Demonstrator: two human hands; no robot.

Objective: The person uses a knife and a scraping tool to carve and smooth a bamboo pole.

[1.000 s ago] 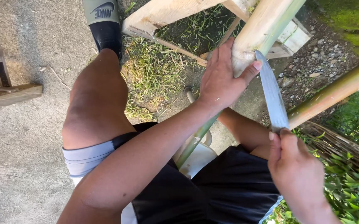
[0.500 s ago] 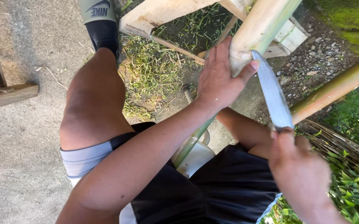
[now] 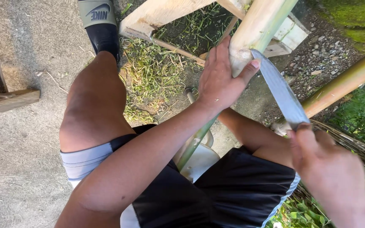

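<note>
left hand (image 3: pixel 222 82): wrapped around cut end of bamboo pole (image 3: pixel 260 29) | right hand (image 3: pixel 332 173): clenched on knife (image 3: pixel 281 93) | blade tip laid against pole end, by left thumb

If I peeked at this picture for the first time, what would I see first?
Probably the long grey knife blade, right of the middle, its tip against the pale cut end of a thick bamboo pole at the top. The left hand grips that pole, and the right hand, lower right, holds the knife.
</note>
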